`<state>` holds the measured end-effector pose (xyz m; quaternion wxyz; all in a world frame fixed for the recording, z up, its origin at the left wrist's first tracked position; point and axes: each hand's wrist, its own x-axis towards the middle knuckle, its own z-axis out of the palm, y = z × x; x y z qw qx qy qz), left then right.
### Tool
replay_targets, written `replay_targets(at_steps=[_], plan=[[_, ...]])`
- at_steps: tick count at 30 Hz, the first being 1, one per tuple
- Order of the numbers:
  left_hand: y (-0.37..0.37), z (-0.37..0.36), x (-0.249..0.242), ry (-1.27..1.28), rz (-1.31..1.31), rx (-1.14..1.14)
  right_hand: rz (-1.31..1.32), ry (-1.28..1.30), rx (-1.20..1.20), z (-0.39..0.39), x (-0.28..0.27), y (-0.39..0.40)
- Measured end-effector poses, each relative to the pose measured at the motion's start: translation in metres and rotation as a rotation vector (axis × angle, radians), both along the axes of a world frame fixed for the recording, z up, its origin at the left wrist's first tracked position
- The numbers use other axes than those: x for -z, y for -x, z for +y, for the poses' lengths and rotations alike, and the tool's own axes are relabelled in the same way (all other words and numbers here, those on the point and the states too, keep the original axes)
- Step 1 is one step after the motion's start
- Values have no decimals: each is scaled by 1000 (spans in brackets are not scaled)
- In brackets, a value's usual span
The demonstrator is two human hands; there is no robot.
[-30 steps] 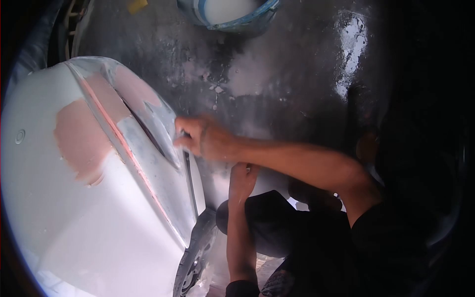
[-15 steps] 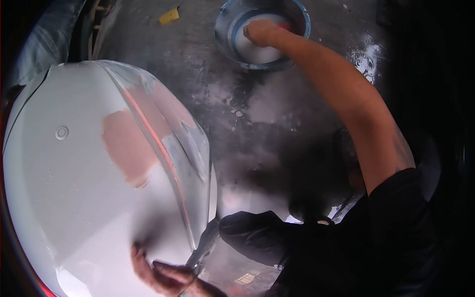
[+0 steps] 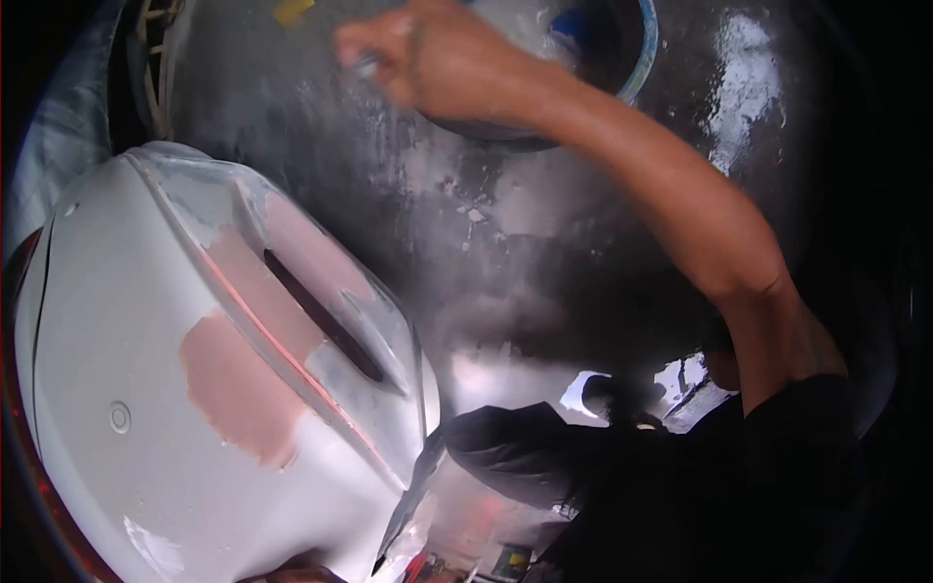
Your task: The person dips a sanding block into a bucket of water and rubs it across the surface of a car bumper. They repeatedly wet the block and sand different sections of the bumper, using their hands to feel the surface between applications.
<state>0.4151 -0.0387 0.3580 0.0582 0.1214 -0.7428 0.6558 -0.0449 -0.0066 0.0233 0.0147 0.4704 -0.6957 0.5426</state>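
My right hand [image 3: 413, 58] is closed round something small and greyish that I cannot make out, just left of a round bucket [image 3: 645, 58] with a blue rim. Inside the bucket a blue patch shows. On the left lies a large white car body panel [image 3: 117, 321] with pinkish filler patches [image 3: 238, 389] and a pink line along its raised edge. A long dark slot cuts into its right side. Only a small part of my left hand [image 3: 301, 575] shows at the bottom edge, low on the panel; its fingers are hidden.
The dark floor [image 3: 466, 223] is wet and stained, with a bright reflection at the upper right. A yellow scrap [image 3: 293, 11] lies near the top edge. Greyish sheeting [image 3: 73, 117] hangs at the upper left. Small items stand at the bottom centre.
My right hand has come out of the bucket and moved left. My left hand has dropped almost out of view. The panel and bucket sit differently in view as the camera has shifted.
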Motion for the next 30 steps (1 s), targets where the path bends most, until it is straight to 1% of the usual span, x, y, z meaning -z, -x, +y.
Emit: replay_targets(at_steps=[1,3,4,5,6,7,8,12,14,15,17,18,19,20,23,25,27,28,29,30], plan=[[5,2,1,4,-38,1,-214,260,-91,-5,-9,-35],[16,10,5,-96,46,-61,76,130,-249,-32,-18,-84],[-3,7,0,-42,31,-169,179,2,-284,-47,-16,-118],[-8,-1,3,-34,13,-172,284,-125,-319,-61,-13,-143],[-11,-11,6,-139,88,-54,263,-114,-320,-71,-11,-149],[-8,-14,5,-248,159,59,359,-184,-236,-78,-8,-155],[14,-6,7,-147,5,88,446,-255,-158,-81,-8,-160],[20,-2,8,-150,-29,19,360,-265,-250,-94,-8,-141],[32,4,-3,-172,-120,-6,288,-355,-292,-94,-11,-140],[44,5,-12,-128,-229,-9,297,-347,-293,-94,-8,-143],[50,0,-40,-81,-303,-115,297,-215,-185,-93,2,-156],[59,-10,-45,-105,-307,-48,300,-194,-193,-88,-1,-154],[64,-15,-40,-131,-269,2,261,-211,-355,-81,0,-151],[67,-17,-38,-101,-284,-8,229,-235,-513,-76,1,-145],[58,-21,-47,-74,-283,-55,296,-143,-498,-82,2,-133],[53,-20,-51,-57,-269,-89,307,-133,-516,-96,3,-127],[55,-22,-48,-79,-259,-70,108,-114,-460,-121,12,-124],[56,-21,-47,-85,-257,-77,-218,-33,-494,-112,4,-108],[56,-22,-48,-81,-252,-84,-212,-30,-501,-111,0,-102],[55,-24,-49,-83,-254,-68,-407,-40,-530,-112,-3,-98]])
